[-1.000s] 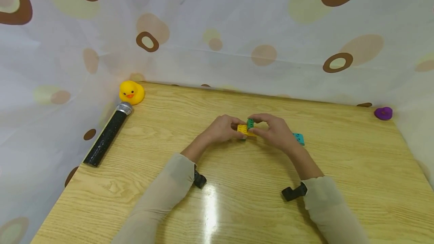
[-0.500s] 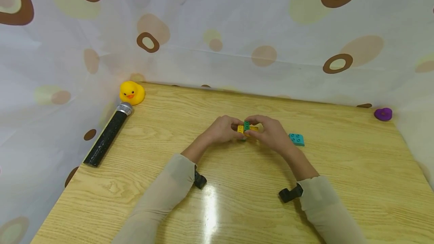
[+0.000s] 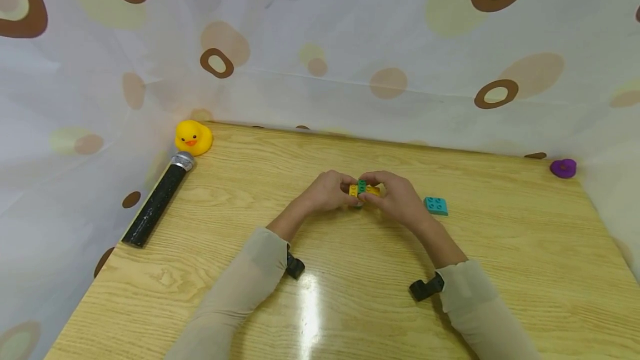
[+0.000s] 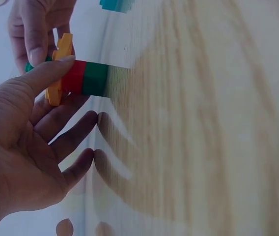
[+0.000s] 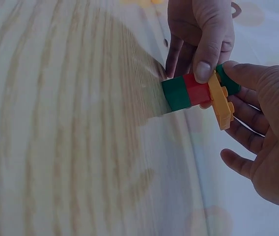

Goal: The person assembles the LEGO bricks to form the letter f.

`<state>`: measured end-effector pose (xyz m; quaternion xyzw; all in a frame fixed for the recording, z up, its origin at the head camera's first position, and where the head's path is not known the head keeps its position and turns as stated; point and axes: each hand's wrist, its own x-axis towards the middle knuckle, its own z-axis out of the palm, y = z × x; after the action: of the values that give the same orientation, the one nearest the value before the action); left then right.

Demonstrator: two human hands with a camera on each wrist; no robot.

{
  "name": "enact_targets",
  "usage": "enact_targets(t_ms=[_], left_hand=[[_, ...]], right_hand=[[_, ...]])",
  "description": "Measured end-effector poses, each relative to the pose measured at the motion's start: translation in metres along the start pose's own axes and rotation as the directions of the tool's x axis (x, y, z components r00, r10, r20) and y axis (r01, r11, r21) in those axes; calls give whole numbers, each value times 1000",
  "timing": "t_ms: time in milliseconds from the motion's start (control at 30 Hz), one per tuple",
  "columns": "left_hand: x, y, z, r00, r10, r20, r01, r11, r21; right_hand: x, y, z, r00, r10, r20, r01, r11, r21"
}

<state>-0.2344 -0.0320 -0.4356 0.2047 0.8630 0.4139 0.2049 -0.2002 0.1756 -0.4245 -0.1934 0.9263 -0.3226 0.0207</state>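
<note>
A small stack of toy building bricks stands on the table between my hands. In the right wrist view it has a green brick (image 5: 176, 94) at the bottom, a red brick (image 5: 197, 90) above that, and a longer yellow brick (image 5: 221, 107) across it. My left hand (image 3: 326, 190) grips the stack between thumb and fingers around the red and yellow bricks. On top, a smaller green brick (image 3: 361, 186) sits against the yellow studs, pinched by the thumb and fingers of my right hand (image 3: 397, 195). Fingers partly hide the stack in the head view.
A turquoise brick (image 3: 436, 206) lies right of my right hand. At the far left are a yellow rubber duck (image 3: 193, 138) and a black microphone (image 3: 159, 199). A purple toy (image 3: 564, 168) sits at the far right corner, by the patterned curtain (image 3: 350, 43).
My right hand has moved slightly left and set the small green brick down against the middle of the yellow brick. The turquoise brick has come into full view. My left hand stays put.
</note>
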Motion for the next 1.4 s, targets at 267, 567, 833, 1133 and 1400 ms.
enact_targets(t_ms=[267,567,833,1133,1400], left_hand=[[1,1,0,1000,-14,-10,14,1000,2],[-1,0,1,1000,-7,-3,7,1000,8],[-1,-1,2,1000,10,3,-10,1000,11],[0,0,2,1000,-8,-3,8,1000,15],[0,1,1,1000,-13,1,13,1000,20]], right_hand=[[0,0,1,1000,-11,-5,11,1000,-7],[2,1,3,1000,-29,11,30,998,-46],[1,1,5,999,-33,8,34,997,-75],[-1,1,6,998,-53,-24,50,992,-115],[0,0,4,1000,-29,0,29,997,-70]])
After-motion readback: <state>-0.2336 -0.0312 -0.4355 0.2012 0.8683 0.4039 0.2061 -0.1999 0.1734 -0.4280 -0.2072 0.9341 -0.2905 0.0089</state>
